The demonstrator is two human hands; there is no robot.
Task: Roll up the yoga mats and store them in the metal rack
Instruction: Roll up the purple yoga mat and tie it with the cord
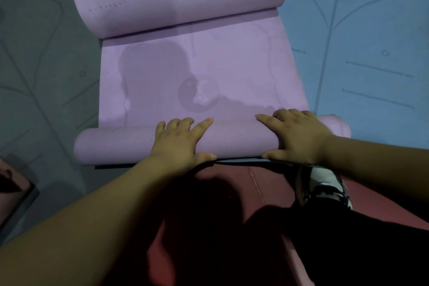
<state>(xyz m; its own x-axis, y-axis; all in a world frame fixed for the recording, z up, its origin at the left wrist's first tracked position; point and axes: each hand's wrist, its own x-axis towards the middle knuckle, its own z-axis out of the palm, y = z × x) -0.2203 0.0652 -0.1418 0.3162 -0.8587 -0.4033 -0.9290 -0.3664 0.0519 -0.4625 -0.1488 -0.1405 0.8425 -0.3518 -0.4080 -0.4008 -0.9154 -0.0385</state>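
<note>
Head: mat [130,144] beneath both grips [180,143] [299,138]

The grey mat [34,58] ran off the left edge, the blue mat [376,25] off the right. The purple mat [232,65] bore a round emblem [198,94] too faint to read. The left hand [178,144] and right hand [299,137] covered parts of its near roll [116,144].

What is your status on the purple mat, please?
Left hand and right hand press the near roll. Purple mat partly rolled, flat stretch ahead. Far end curled back, in the path.
</note>
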